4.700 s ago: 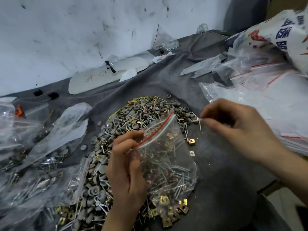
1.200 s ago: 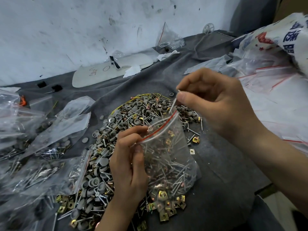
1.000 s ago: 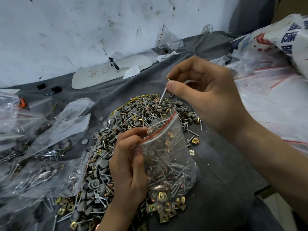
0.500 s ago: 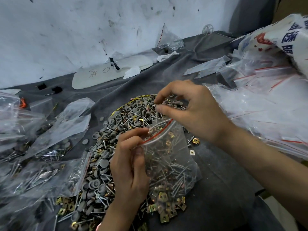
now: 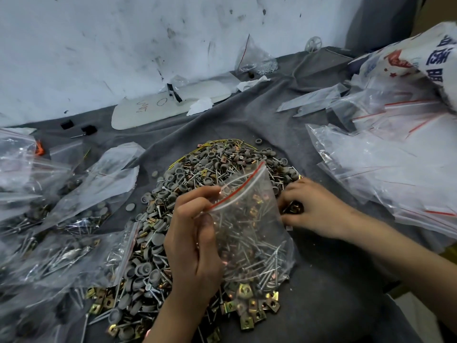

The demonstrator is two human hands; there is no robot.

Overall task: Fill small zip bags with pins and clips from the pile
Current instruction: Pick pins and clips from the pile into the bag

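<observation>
1. White sack (image 5: 425, 53), far right: blue characters and a red mark, cut off, unreadable. White board (image 5: 173, 102) by the wall (image 5: 99, 45): handwritten "O" beside a scrawl.
2. Left hand (image 5: 195, 246) pinches the red-striped mouth of the zip bag (image 5: 249, 233), holding it upright on the pile (image 5: 195, 174) over grey cloth (image 5: 321, 305); pins (image 5: 254, 251) fill its bottom.
3. Right hand (image 5: 319, 211) curls its fingers over a brass clip (image 5: 294, 208) behind the bag; whether it grips is unclear.
4. Filled bags (image 5: 61, 206) left, empty bags (image 5: 395, 169) right.
</observation>
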